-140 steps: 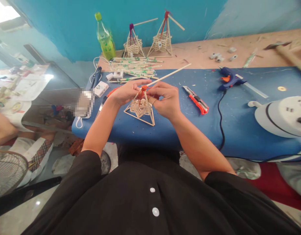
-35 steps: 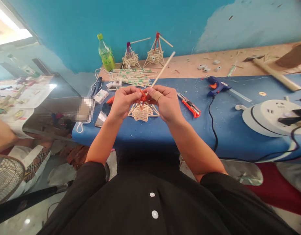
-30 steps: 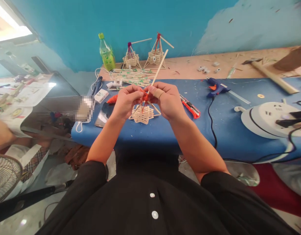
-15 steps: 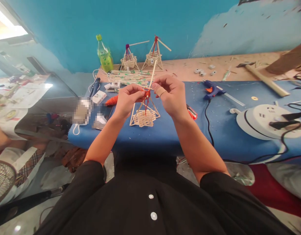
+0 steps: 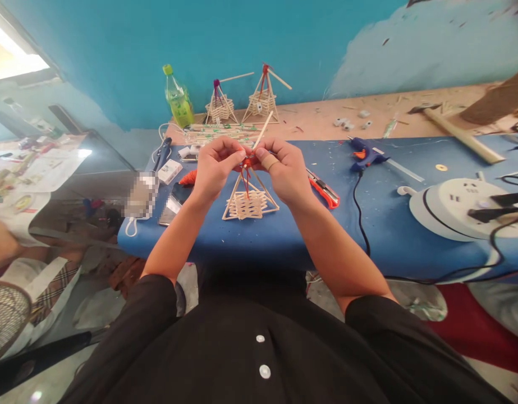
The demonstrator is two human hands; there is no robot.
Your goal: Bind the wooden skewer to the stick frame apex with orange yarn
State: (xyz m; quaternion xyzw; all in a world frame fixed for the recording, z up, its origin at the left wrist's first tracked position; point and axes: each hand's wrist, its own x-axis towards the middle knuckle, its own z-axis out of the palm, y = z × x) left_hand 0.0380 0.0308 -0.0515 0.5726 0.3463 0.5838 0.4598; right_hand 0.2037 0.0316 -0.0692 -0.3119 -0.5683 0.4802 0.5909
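Observation:
A small pyramid model of thin wooden sticks [image 5: 249, 203] stands on the blue table [image 5: 393, 224] in front of me. Orange thread [image 5: 247, 164] is wound round its apex, with loose ends hanging inside the frame. My left hand [image 5: 214, 171] pinches the thread at the apex from the left. From the right, my right hand [image 5: 284, 171] pinches the same spot; its index finger wears a tan bandage. A long stick [image 5: 262, 130] rises from the apex between my fingers, tilted away to the right.
An orange utility knife [image 5: 324, 192] lies just right of my right hand. A blue glue gun [image 5: 363, 152], a white extension reel [image 5: 456, 207] and a hammer [image 5: 452, 129] sit to the right. Two finished models [image 5: 242, 104], a green bottle [image 5: 178, 101] and a stick pile [image 5: 216, 133] stand behind. A phone [image 5: 174, 196] lies at the left.
The long stick has swung from nearly flat, pointing right, to steeply upright. My right hand has closed back onto the apex beside the left. The view has shifted slightly.

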